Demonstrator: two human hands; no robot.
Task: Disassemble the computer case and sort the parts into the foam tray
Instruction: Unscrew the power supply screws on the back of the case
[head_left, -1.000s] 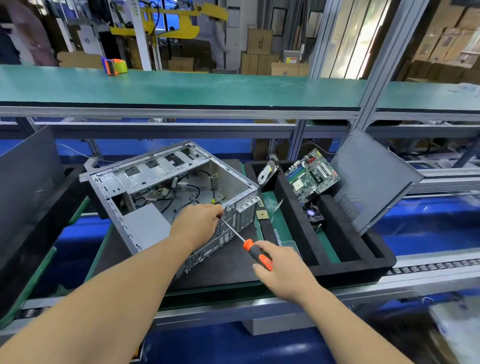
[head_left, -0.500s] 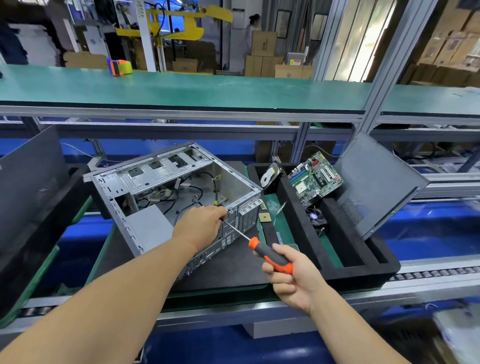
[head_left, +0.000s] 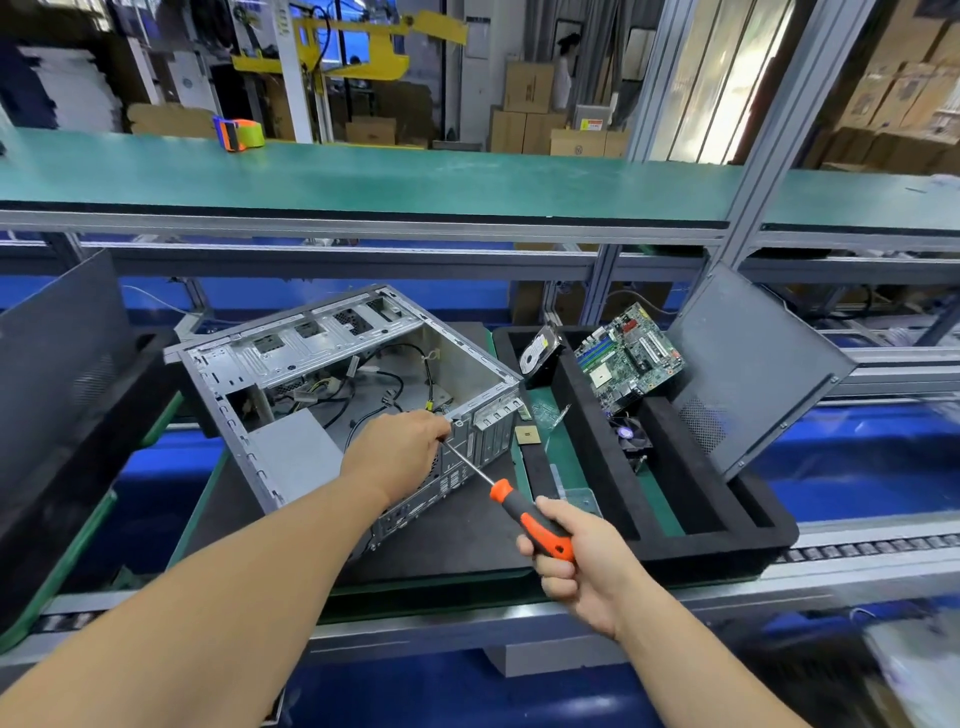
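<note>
The open metal computer case (head_left: 291, 364) lies on a dark mat, loose cables inside. My left hand (head_left: 400, 447) rests on its rear edge, fingers curled over the rim by the screwdriver tip. My right hand (head_left: 576, 566) grips the orange and black screwdriver (head_left: 530, 519), whose shaft points up-left to the case's rear panel. To the right, the black foam tray (head_left: 587, 447) holds a hard drive (head_left: 540, 353), a motherboard (head_left: 628, 358), a small fan (head_left: 631, 434) and a CPU chip (head_left: 527, 435).
A grey side panel (head_left: 748, 364) leans in the tray's right end. Another dark panel (head_left: 57, 343) stands at the far left. A green shelf (head_left: 363, 176) with a tape dispenser (head_left: 236, 132) runs overhead behind. A conveyor rail (head_left: 857, 551) crosses in front.
My right hand has shifted its grip lower on the screwdriver handle and turned. The left hand stays on the case's rear edge.
</note>
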